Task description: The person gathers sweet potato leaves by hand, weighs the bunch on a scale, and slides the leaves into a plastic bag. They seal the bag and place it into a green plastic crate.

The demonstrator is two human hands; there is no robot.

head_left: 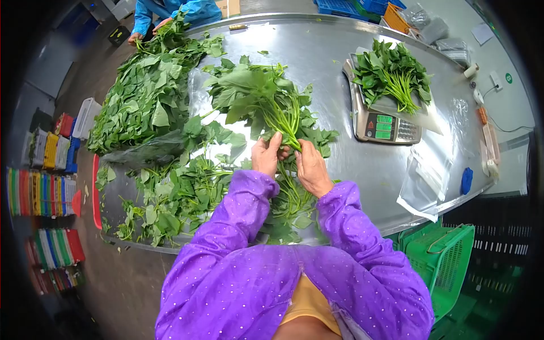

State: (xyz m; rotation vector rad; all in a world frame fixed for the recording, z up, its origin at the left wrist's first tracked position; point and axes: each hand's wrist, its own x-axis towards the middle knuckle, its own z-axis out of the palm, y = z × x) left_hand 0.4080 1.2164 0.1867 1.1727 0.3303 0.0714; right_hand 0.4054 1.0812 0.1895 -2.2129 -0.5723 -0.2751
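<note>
A bunch of leafy green vegetable stems is held between my two hands over the metal table, its leaves pointing away from me. My left hand is closed around the lower stems from the left. On the right, my right hand pinches the stem ends with thumb and fingers. More loose leafy stems lie under and in front of my hands. Further right, a tied-looking bunch of greens rests on a digital scale with a lit green display.
A large heap of greens fills the table's left side. Past it stands a person in blue sleeves. Clear plastic bags lie on the right of the metal table. Green crates stand below the right edge.
</note>
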